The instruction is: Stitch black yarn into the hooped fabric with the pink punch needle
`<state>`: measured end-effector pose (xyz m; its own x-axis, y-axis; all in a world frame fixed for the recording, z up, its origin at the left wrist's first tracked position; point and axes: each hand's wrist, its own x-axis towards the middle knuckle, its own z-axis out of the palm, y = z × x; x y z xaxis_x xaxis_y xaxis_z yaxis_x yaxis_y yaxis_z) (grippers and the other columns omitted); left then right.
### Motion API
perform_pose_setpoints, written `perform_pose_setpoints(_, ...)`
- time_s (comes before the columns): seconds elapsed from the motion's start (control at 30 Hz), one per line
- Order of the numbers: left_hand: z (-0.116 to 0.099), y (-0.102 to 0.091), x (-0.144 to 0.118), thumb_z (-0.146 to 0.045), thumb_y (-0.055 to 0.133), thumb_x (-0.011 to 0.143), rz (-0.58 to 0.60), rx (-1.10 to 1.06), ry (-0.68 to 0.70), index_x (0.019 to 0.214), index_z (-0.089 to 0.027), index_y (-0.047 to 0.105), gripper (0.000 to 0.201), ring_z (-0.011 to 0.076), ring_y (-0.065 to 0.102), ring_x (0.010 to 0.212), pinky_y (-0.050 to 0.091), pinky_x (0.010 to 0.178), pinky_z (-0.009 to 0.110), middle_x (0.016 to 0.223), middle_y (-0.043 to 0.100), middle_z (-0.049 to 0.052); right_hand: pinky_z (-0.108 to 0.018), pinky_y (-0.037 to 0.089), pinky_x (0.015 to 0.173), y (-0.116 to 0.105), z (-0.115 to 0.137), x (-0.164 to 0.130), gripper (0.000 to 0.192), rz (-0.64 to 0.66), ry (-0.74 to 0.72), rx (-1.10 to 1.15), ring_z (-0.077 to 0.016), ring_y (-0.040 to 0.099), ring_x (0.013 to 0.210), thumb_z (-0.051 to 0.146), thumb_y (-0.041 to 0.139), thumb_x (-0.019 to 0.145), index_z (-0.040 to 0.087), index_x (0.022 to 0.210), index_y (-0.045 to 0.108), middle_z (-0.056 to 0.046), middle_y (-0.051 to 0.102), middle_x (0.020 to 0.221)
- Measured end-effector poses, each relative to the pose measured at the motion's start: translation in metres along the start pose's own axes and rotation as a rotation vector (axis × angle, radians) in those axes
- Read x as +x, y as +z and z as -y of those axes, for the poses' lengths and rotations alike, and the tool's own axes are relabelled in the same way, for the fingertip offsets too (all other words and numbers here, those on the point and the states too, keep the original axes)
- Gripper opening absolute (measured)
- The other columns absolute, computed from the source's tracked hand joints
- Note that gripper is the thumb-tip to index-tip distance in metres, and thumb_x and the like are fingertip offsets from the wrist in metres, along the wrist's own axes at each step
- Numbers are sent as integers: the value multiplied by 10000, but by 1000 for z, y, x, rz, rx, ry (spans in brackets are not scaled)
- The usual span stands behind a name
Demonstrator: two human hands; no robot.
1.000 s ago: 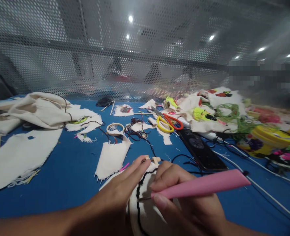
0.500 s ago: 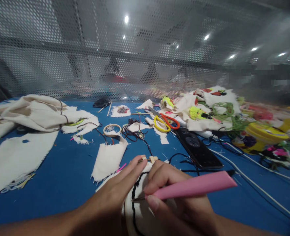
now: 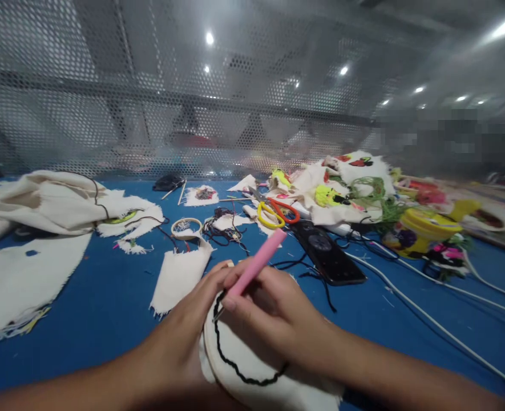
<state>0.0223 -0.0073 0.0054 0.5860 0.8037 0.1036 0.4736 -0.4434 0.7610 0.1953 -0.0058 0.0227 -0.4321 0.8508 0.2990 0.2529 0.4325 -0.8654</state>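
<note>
My right hand [image 3: 278, 305] pinches the pink handle of a punch needle [image 3: 258, 262], closed around it like a pen. The needle's thin metal tip points down at the upper left part of a black stitched outline [image 3: 246, 378] on white cloth [image 3: 256, 348]. This cloth is stretched in a round embroidery hoop [image 3: 213, 359], which tilts toward me. Along the hoop's left edge lies my left hand [image 3: 188, 317], gripping it; some of its fingers are hidden behind the hoop. A black yarn end [image 3: 327, 285] lies on the table beyond my right hand.
Scissors [image 3: 271, 214] with yellow and orange handles lie ahead, near a black phone [image 3: 329, 254]. A yellow tub [image 3: 423, 234] and white cables [image 3: 432, 334] are at right. Cloth [image 3: 59, 205] is heaped at left. Behind the blue table [image 3: 106, 319] rises a perforated metal screen [image 3: 158, 114].
The punch needle has swung from lying nearly level to standing steeper, its tip still by the black line. The hoop is turned and more of its stitched outline shows. The whole view has shifted slightly.
</note>
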Motion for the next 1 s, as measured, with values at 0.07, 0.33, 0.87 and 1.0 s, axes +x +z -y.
perform_pose_setpoints(0.07, 4, 2, -2, -373, 794, 498, -4, 27, -8, 1424, -277, 319, 1046, 354, 296, 1359, 300, 1100, 485, 1495, 317, 75, -218, 415, 571, -3, -5, 5, 240, -11, 39, -28, -101, 488, 649, 378, 601, 833, 159, 930, 590, -7, 577, 751)
perform_pose_setpoints(0.33, 13, 5, -5, -322, 787, 486, 6, 110, 1, 1044, -230, 525, 623, 345, 207, 1396, 292, 1097, 469, 1518, 243, 72, -285, 463, 734, -76, -20, -16, 321, -142, 76, -341, -157, 578, 802, 422, 423, 913, 166, 936, 615, -45, 635, 859)
perform_pose_setpoints(0.87, 8, 6, -4, -262, 747, 494, -20, 164, 4, 875, -215, 471, 473, 314, 270, 1377, 312, 1079, 436, 1506, 262, 100, -384, 442, 913, -145, -69, -60, 353, -504, 377, -674, -255, 571, 1081, 399, 423, 863, 169, 1127, 474, -153, 601, 1161)
perform_pose_setpoints(1.0, 8, 6, -5, -265, 757, 487, -32, 180, -8, 891, -215, 487, 488, 315, 273, 1376, 316, 1079, 429, 1512, 255, 98, -332, 456, 854, -149, -72, -33, 426, -369, 549, -700, -242, 614, 1005, 388, 476, 858, 149, 1206, 428, -147, 633, 1124)
